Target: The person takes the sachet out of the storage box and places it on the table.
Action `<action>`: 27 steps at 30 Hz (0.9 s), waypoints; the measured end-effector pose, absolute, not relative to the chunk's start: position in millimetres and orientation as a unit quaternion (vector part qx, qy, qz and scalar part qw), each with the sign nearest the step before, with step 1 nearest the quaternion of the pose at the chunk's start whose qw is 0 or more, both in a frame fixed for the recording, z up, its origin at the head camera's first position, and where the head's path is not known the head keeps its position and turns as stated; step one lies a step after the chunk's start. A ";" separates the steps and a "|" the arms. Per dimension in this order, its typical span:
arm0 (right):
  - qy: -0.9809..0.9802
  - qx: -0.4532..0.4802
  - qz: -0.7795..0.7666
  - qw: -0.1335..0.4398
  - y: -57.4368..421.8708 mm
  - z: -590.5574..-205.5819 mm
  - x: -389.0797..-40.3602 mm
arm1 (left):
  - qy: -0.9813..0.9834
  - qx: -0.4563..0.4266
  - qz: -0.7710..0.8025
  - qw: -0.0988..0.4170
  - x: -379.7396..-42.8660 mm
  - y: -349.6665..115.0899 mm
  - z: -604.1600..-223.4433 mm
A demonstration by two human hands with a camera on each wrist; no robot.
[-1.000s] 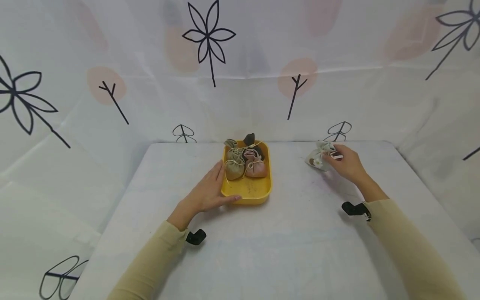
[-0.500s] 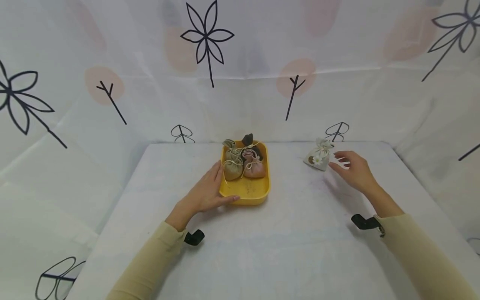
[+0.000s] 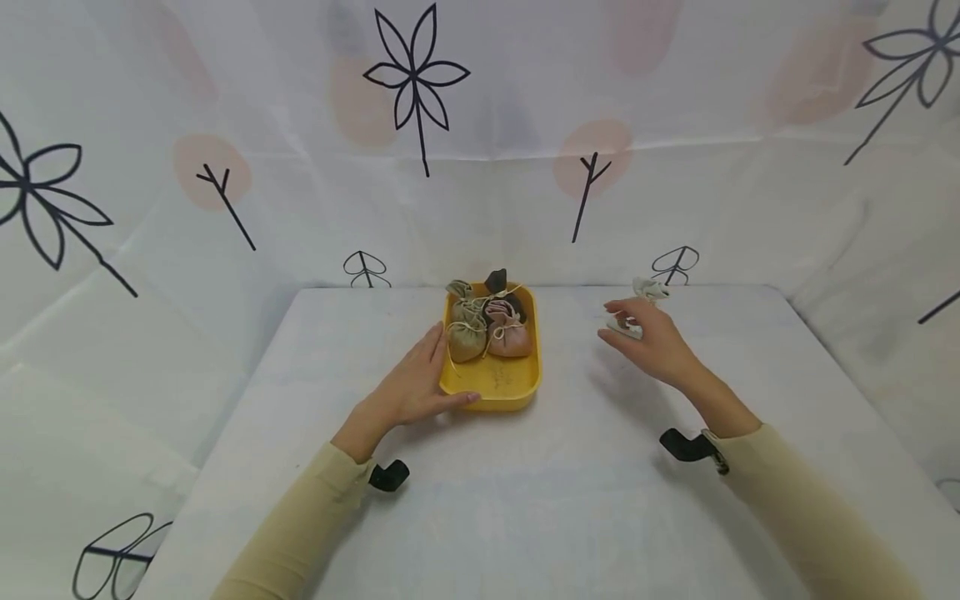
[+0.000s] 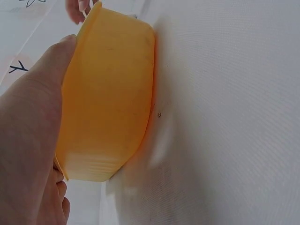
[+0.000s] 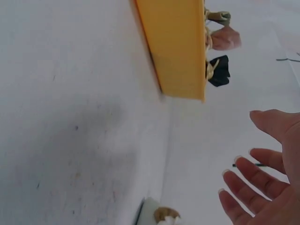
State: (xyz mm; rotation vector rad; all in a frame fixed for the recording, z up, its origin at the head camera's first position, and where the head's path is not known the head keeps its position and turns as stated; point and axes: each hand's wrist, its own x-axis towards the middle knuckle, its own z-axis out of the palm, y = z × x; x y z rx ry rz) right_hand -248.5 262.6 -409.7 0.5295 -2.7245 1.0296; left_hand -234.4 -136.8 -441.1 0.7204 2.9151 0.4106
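Observation:
My left hand (image 3: pixel 408 383) lies against the left side of a yellow tray (image 3: pixel 498 402), fingers straight along its wall and the thumb at the front rim. Several small drawstring pouches fill the tray's back half: green ones, among them a green pouch (image 3: pixel 468 342), a pink pouch (image 3: pixel 512 338) and a dark pouch (image 3: pixel 497 281). My right hand (image 3: pixel 652 342) hovers with parted, slightly bent fingers, and nothing is between them in the right wrist view. Behind it a pale pouch (image 3: pixel 649 288) with a flower stands on the table, mostly hidden by the hand.
The tray stands near the back of a white-covered table (image 3: pixel 510 500). A white patterned cloth wall (image 3: pixel 487 208) rises right behind the table's back edge and at both sides.
My right hand has let go of the pale pouch, drawn back right, then moved left in front of it. The pouch stays at the back right. My left hand and the tray have not moved.

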 end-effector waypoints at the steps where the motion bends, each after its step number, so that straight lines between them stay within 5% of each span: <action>1: -0.917 0.180 0.346 0.086 257.2 -409.0 -249.4 | 0.961 0.237 0.134 0.056 -234.3 -136.9 -441.2; 27: -0.887 0.270 0.372 0.045 158.3 -423.0 -283.3 | 0.959 0.239 0.142 0.056 -235.9 -139.0 -445.7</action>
